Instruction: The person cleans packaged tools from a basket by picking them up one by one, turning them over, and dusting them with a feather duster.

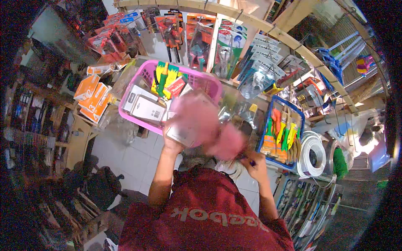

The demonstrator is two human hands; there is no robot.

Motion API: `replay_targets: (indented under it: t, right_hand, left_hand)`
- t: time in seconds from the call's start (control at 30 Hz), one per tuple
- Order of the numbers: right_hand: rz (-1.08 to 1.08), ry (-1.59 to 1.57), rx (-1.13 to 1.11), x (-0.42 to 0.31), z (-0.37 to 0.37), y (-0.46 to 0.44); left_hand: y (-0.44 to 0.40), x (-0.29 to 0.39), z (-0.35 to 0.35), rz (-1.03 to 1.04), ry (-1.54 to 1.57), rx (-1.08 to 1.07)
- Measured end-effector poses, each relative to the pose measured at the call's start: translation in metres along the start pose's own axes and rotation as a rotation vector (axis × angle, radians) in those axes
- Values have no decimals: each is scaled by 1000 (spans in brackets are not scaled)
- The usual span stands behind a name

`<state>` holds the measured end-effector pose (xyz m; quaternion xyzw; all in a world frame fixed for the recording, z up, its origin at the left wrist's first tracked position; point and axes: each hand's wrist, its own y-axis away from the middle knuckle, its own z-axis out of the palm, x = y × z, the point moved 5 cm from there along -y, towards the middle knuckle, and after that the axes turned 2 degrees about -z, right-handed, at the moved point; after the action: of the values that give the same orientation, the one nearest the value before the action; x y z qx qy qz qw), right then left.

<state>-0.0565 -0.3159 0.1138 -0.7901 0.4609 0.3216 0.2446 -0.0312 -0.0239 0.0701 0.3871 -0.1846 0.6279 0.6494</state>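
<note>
A pink fluffy duster (pixel 228 142), smeared by motion, sweeps across the middle of the view. My right hand (pixel 254 165) is closed around its dark handle at the lower right. At the near edge of the pink basket (pixel 153 127), my left hand (pixel 172 142) grips a white box (pixel 183 134); the duster's blur covers part of the box and the fingers. Inside the basket lie more white boxes (pixel 147 109), a red Makila-style packet (pixel 176 87) and a green-handled tool with an orange tip (pixel 162 81) on a yellow-green card.
Right of me, a blue basket (pixel 272 157) holds several paintbrushes (pixel 283 134), beside a white cable coil (pixel 312 154). Orange boxes (pixel 95 102) stand at left. Packaged tools (pixel 169 33) hang from a wooden rail (pixel 251 24) behind. Shelves flank both sides.
</note>
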Motion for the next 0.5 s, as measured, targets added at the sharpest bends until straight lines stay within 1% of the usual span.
replay_targets:
  t: [0.07, 0.1, 0.17, 0.2, 0.23, 0.33, 0.37, 0.43, 0.47, 0.5]
  right_hand:
    - [-10, 47, -102, 2, 0, -1]
    - [-15, 71, -153, 4, 1, -2]
    - [95, 20, 29, 23, -7, -8]
    - [149, -6, 118, 30, -10, -10]
    - [104, 0, 35, 28, -6, -11]
    - [-25, 24, -199, 19, 6, -11]
    - [-27, 3, -140, 17, 3, -13]
    - [-28, -41, -22, 15, -1, -19]
    - [55, -68, 9, 20, -4, -24]
    - [43, -40, 14, 19, -2, -25]
  left_hand:
    - [-9, -13, -27, 206, -696, 54]
    - [-10, -12, -25, 305, -1045, 70]
    - [-6, -19, -35, 226, -753, 72]
    - [8, -4, -9, 56, -111, 56]
    - [16, 2, 16, -106, 531, 31]
    - [17, 3, 28, -339, -771, 730]
    - [19, 11, 35, -406, -1219, 941]
    - [22, 12, 26, -359, -911, 834]
    - [24, 14, 15, -231, -166, 489]
    - [26, 28, 24, -80, 557, 107]
